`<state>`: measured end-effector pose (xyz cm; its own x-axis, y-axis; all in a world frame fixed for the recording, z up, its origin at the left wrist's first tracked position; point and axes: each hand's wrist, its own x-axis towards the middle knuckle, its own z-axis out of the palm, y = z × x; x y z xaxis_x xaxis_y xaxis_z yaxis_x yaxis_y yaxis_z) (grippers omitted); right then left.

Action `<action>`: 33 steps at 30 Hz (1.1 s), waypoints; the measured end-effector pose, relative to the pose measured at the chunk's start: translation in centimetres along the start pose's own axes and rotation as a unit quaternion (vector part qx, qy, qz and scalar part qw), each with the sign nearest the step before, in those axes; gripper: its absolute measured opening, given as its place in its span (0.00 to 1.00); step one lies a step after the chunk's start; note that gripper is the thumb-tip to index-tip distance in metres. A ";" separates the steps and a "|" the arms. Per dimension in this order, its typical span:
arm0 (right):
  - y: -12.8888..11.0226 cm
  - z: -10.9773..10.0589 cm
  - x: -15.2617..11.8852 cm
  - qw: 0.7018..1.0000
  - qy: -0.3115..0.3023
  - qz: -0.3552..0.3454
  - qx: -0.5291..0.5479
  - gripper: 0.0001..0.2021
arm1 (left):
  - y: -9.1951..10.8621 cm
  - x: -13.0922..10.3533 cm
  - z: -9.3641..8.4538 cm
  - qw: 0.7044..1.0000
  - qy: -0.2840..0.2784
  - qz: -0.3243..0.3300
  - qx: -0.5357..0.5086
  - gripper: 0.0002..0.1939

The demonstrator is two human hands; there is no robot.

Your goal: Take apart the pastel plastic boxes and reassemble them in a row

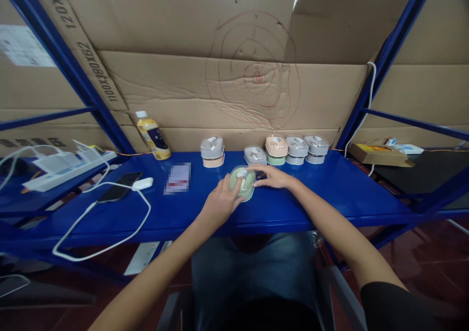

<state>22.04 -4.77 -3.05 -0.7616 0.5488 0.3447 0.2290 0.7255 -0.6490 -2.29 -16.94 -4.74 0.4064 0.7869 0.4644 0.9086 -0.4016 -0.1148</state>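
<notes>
A small green lidded box (pixel 249 188) with a clear top, a round label and a pale latch sits near the front of the blue table. My left hand (pixel 220 205) is closed round its left side, with a finger across the lid. At its back right edge rest the curved fingers of my right hand (pixel 273 176), thumb against the side. Behind stand similar boxes: a grey-lidded stack (pixel 212 150) with a pink lower box, a single grey box (pixel 255 155), a pink box (pixel 276 145) on a green one, and two grey stacks (pixel 296 148) (pixel 315 148).
A yellow drink bottle (pixel 153 138) stands at the back left, near a blurred card (pixel 178 178). Further left lie a phone (pixel 120 187), a white cable (pixel 148 209) and a power strip (pixel 69 170). Cardboard (pixel 183 82) walls the back; an open carton (pixel 381 155) sits right.
</notes>
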 end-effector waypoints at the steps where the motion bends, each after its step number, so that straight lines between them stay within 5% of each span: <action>1: 0.0 0.2 0.1 1.000 0.005 0.000 -0.011 0.31 | 0.0 0.0 -0.2 1.000 0.007 0.008 -0.005 0.29; 7: -0.1 1.1 0.7 0.980 0.143 0.069 -0.117 0.21 | 0.4 1.1 -0.8 1.000 -0.009 -0.017 0.025 0.27; 13: -0.3 -0.2 0.5 0.960 0.222 0.095 -0.144 0.14 | -0.2 6.4 0.6 0.996 -0.055 -0.053 0.034 0.28; 20: -0.1 -0.1 0.5 0.960 0.201 0.091 -0.170 0.14 | -3.3 11.7 3.1 0.996 -0.060 -0.056 0.020 0.26; 27: 0.6 0.9 0.7 0.968 0.135 0.097 -0.187 0.17 | -5.2 12.1 2.2 0.999 -0.005 -0.036 0.020 0.26; 31: 0.4 0.7 0.6 0.970 0.137 0.097 -0.175 0.18 | -6.5 12.7 1.2 0.970 0.131 -0.206 0.008 0.36; 33: 0.3 0.7 0.6 0.971 0.137 0.098 -0.169 0.17 | -7.4 13.6 1.3 0.934 0.130 -0.332 -0.005 0.48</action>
<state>21.27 -4.51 -3.52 -0.5029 0.7469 0.4350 0.5754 0.6649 -0.4763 -3.38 -2.65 1.28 -0.2842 0.7241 0.6284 0.9509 0.1294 0.2810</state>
